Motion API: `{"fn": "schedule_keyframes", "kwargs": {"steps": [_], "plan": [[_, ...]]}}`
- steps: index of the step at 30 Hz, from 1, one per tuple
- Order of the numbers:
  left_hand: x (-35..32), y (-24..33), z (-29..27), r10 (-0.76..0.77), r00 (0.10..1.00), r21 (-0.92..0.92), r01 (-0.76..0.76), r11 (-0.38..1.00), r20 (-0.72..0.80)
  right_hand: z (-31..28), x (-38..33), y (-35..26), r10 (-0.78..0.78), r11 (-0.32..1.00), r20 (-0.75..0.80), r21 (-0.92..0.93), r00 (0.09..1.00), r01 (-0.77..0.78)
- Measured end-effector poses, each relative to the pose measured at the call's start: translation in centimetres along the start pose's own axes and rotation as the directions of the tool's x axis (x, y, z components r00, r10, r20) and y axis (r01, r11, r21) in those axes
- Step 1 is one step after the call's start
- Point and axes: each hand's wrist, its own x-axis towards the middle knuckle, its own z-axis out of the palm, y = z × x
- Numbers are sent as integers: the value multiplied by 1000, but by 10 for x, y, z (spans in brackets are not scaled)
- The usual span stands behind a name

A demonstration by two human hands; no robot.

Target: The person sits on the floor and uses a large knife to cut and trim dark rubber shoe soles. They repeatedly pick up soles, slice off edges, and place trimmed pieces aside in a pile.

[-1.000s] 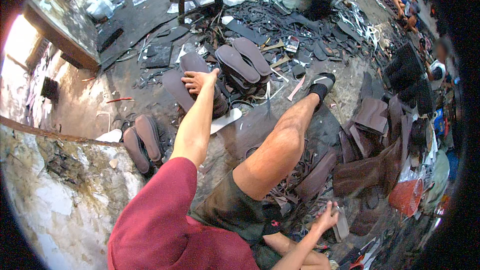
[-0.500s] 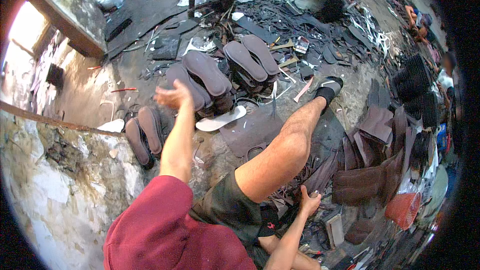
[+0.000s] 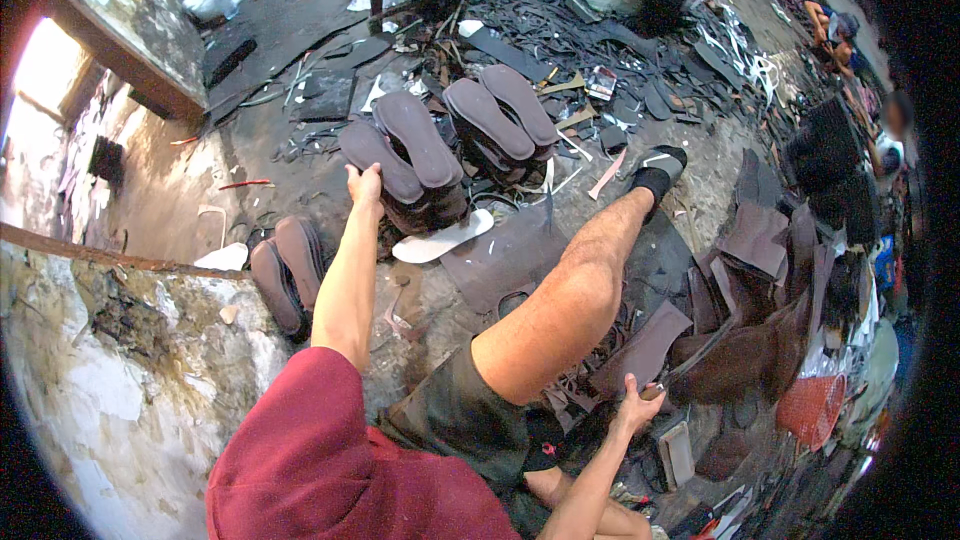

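Observation:
My left hand (image 3: 365,185) is at the near left end of a brown shoe sole (image 3: 382,165), its fingers and thumb closed on the sole's edge. That sole tops a stack, and a second stack topped by a brown sole (image 3: 418,140) stands against it. A white sole-shaped piece (image 3: 443,237) lies just in front. Low on the right, my right hand (image 3: 635,408) is closed round a small tool (image 3: 652,392) with a shiny metal part; most of it is hidden in the fingers. Beyond that hand lies a brown sheet (image 3: 642,348).
Another pair of sole stacks (image 3: 490,120) stands farther back; a smaller pair (image 3: 287,270) is by the peeling wall (image 3: 150,370). Dark offcuts (image 3: 590,50) litter the floor. Brown sheets (image 3: 755,240) and a red basket (image 3: 812,410) are at right. My bent leg (image 3: 560,320) lies between my hands.
My left hand, spread above the left sole before, has come down to its near edge, and that sole sits straighter. My right hand has moved slightly right; a brown sheet beside it shows more fully.

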Motion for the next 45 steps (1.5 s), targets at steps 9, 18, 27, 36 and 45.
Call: {"fn": "schedule_keyframes", "kwargs": {"steps": [9,18,27,36,45], "plan": [[-334,112,5,544,498,-551,-150,821,675,-78,-85,-165,-86,838,17,542,996,63],[-435,74,43,146,-140,-116,199,973,979,-101,-106,-140,149,762,281,579,948,-291],[-389,117,1,-385,221,339,220,915,896,-165,-183,-112,-362,932,457,161,813,324],[-387,105,-8,-400,263,350,217,911,878,-195,-191,-123,-245,960,599,40,762,277],[-385,97,-12,-328,278,315,92,945,903,-101,-159,-157,-342,938,577,161,742,308]]}}
